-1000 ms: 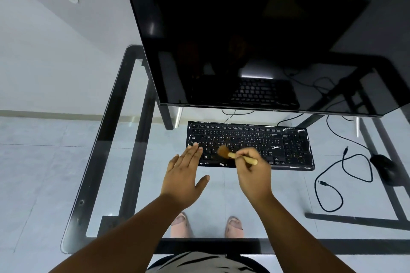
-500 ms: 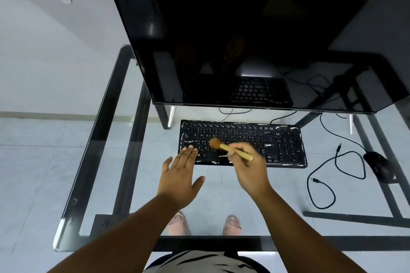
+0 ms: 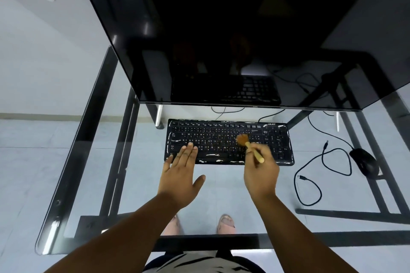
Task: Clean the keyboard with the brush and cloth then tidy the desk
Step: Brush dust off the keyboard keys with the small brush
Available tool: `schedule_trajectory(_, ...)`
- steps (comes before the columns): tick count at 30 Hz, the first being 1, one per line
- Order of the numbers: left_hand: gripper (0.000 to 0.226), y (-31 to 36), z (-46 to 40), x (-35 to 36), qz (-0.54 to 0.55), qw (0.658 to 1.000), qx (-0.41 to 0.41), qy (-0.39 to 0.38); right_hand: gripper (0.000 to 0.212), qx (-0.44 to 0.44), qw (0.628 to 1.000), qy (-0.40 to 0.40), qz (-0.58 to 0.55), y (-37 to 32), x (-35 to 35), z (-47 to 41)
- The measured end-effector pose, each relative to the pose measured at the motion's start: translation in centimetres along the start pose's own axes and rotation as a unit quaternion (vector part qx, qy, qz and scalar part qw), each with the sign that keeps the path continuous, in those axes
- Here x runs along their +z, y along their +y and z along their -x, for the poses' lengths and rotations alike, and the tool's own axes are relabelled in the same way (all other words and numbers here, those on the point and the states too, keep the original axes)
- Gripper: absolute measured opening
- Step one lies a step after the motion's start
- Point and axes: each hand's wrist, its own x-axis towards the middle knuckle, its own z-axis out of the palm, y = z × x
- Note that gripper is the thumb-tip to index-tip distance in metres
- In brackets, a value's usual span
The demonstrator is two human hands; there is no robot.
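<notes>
A large glossy black monitor [image 3: 233, 33] fills twelve o'clock, its lower edge overhanging the clear glass desk with black metal frame [image 3: 73, 184] and mirroring the keys below. At three o'clock a black computer mouse [image 3: 363, 162] sits beside a loose looped black cable [image 3: 310, 184]. The black full-size keyboard with white smears [image 3: 228, 143] lies at centre; letters such as Q, W and A are readable, and a small logo at its one o'clock corner looks like "acer". The left hand [image 3: 180, 175] rests flat, fingers straight and together, on the keyboard's seven o'clock corner. The right hand [image 3: 261, 173] pinches the wooden-handled brush with tan bristles [image 3: 248, 144], bristles touching keys right of centre. A second ago the bristles were nearer the left hand; they have shifted toward three o'clock
</notes>
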Motion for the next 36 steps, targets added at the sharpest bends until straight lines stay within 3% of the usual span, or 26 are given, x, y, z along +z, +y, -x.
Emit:
schedule_trajectory(2,0.080,0.7,-0.3,0.1,-0.007,1.000,0.007,-0.009,0.011,-0.003,0.999,0.009,-0.034,0.0,-0.4,-0.3)
schedule_trajectory(6,0.086,1.4,-1.0,0.2,-0.016,1.000,0.001,-0.018,0.017,-0.025,0.989,-0.140,-0.046,-0.4,-0.4,-0.7)
schedule_trajectory(10,0.080,2.2,-1.4,-0.1,-0.022,0.999,-0.011,-0.023,0.013,-0.020,0.999,-0.025,-0.018,0.0,-0.9,-1.1)
schedule_trajectory(15,0.081,2.8,-1.3,-0.1,-0.033,0.999,-0.027,-0.029,0.017,-0.034,0.990,-0.134,-0.039,0.5,-2.0,-0.6)
schedule_trajectory(19,0.081,3.5,-1.4,0.0,-0.034,0.998,-0.044,-0.029,0.021,0.011,0.999,-0.040,-0.034,1.1,-2.8,-0.6)
schedule_trajectory(20,0.081,3.6,-1.4,0.0,-0.035,0.998,-0.047,-0.031,0.018,0.014,0.998,-0.046,-0.047,1.2,-2.9,-0.6)
schedule_trajectory(24,0.082,4.3,-1.5,-0.2,-0.042,0.997,-0.057,-0.033,0.015,-0.010,0.988,-0.154,-0.026,1.5,-3.2,-0.3)
schedule_trajectory(28,0.082,5.1,-1.4,-0.4,-0.049,0.996,-0.060,-0.039,0.015,-0.004,0.998,-0.060,-0.009,1.8,-3.7,-0.6)
schedule_trajectory(33,0.081,5.9,-1.6,-0.3,-0.055,0.996,-0.067,-0.037,0.013,-0.015,0.992,-0.125,0.005,2.2,-4.8,-0.7)
schedule_trajectory(36,0.081,6.5,-1.9,-0.2,-0.052,0.996,-0.072,-0.027,0.014,-0.003,0.999,-0.030,0.018,2.5,-5.8,-1.1)
